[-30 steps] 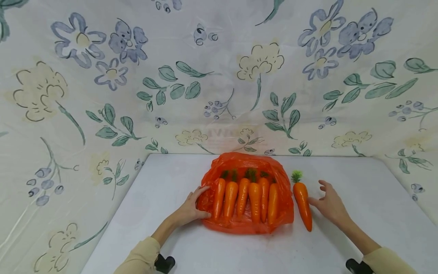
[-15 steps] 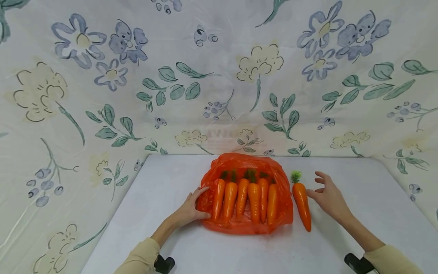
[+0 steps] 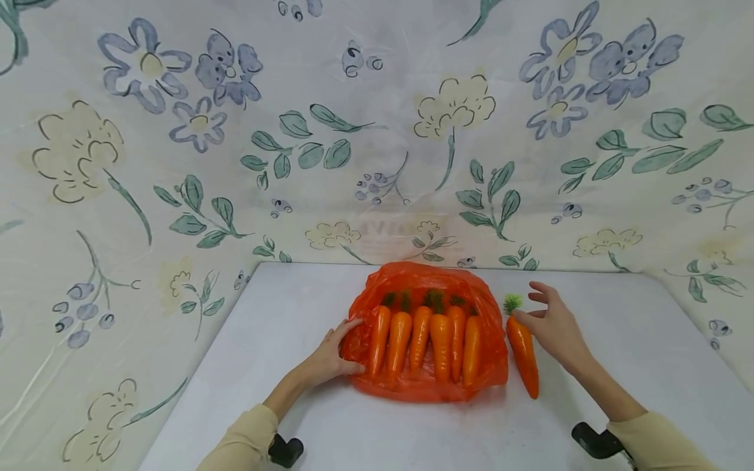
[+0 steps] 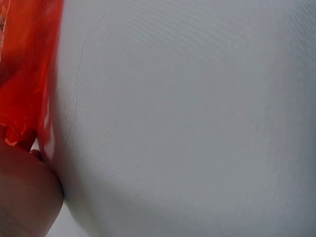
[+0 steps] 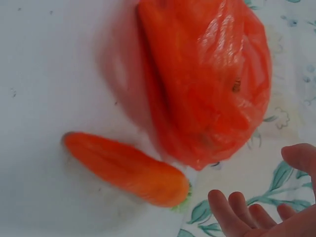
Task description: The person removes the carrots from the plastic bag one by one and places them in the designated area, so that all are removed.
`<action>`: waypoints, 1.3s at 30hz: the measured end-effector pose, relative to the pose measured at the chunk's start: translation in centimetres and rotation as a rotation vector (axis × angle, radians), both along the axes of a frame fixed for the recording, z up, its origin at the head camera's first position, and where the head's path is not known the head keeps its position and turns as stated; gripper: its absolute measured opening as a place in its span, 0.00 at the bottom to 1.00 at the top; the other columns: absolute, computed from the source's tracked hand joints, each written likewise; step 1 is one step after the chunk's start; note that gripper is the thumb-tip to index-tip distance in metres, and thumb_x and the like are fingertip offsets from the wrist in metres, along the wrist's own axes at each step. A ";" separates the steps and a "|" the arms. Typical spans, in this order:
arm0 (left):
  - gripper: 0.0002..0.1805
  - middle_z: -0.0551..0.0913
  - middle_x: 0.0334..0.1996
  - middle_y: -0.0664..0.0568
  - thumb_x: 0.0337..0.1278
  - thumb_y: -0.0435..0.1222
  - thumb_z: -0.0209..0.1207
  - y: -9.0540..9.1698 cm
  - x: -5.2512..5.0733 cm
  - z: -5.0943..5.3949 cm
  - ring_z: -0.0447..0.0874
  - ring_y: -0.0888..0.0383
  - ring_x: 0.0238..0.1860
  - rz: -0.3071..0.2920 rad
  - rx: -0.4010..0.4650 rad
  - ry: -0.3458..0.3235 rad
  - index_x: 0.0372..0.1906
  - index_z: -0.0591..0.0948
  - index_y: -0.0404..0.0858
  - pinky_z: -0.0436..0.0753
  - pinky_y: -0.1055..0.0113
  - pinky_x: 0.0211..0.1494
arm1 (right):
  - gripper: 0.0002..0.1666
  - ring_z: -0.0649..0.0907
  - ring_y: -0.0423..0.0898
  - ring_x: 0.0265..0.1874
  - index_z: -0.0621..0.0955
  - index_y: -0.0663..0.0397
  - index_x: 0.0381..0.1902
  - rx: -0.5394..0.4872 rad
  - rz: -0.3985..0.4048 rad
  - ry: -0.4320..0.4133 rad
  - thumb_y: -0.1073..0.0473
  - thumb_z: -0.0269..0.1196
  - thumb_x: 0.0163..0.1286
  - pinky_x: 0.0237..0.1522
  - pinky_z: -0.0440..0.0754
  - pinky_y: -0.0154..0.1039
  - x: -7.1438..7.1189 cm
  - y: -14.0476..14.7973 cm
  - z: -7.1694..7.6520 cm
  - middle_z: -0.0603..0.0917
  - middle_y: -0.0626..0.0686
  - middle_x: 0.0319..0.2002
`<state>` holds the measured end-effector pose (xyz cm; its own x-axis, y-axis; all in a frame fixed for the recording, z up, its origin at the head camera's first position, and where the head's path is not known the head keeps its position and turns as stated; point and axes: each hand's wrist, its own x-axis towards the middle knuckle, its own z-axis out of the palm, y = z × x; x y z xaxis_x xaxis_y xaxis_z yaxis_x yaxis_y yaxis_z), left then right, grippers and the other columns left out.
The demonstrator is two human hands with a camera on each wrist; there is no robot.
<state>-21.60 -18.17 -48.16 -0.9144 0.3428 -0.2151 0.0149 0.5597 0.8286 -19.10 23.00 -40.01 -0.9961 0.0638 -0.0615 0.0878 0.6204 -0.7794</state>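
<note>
- Grip of the right hand (image 3: 556, 330): thumb and fingers are held well spread, with nothing grasped; the hand is placed over the top end of the loose carrot (image 3: 523, 356), and a gap between fingers and carrot is shown in the right wrist view.
- Grip of the left hand (image 3: 323, 360): thumb and fingers are set apart against the left edge of the red bag (image 3: 493, 374); whether the film is pinched cannot be told.
- Loose carrot: laid on the white table (image 3: 294, 301), just beside the bag's right side; its green tuft (image 3: 512, 303) is directed to the rear, its tip towards the person.
- Six carrots (image 3: 421, 333) are observed in the bag, ranged side by side, tips towards the person.
- Behind the table, a flower-patterned sheet (image 3: 377, 104) is hung.
</note>
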 end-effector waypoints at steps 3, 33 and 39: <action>0.49 0.41 0.79 0.37 0.45 0.41 0.69 0.0 0.0 0.0 0.30 0.30 0.76 -0.001 -0.001 0.003 0.75 0.60 0.52 0.47 0.24 0.68 | 0.46 0.75 0.66 0.60 0.51 0.61 0.76 -0.015 -0.003 0.015 0.53 0.61 0.71 0.55 0.81 0.57 0.0 -0.7 0.5 0.63 0.71 0.70; 0.49 0.41 0.79 0.38 0.46 0.40 0.69 -0.2 0.1 0.3 0.30 0.31 0.76 0.013 -0.008 0.002 0.75 0.59 0.51 0.48 0.25 0.68 | 0.38 0.71 0.63 0.63 0.65 0.63 0.70 0.044 0.194 0.142 0.63 0.65 0.65 0.62 0.73 0.61 0.7 -8.7 -0.9 0.69 0.65 0.67; 0.49 0.42 0.79 0.38 0.46 0.41 0.69 0.0 0.1 0.0 0.30 0.31 0.76 0.006 -0.007 0.012 0.75 0.60 0.51 0.48 0.25 0.69 | 0.39 0.75 0.60 0.59 0.66 0.60 0.70 0.084 0.151 0.120 0.63 0.67 0.63 0.59 0.77 0.60 0.8 -9.5 -2.2 0.71 0.64 0.66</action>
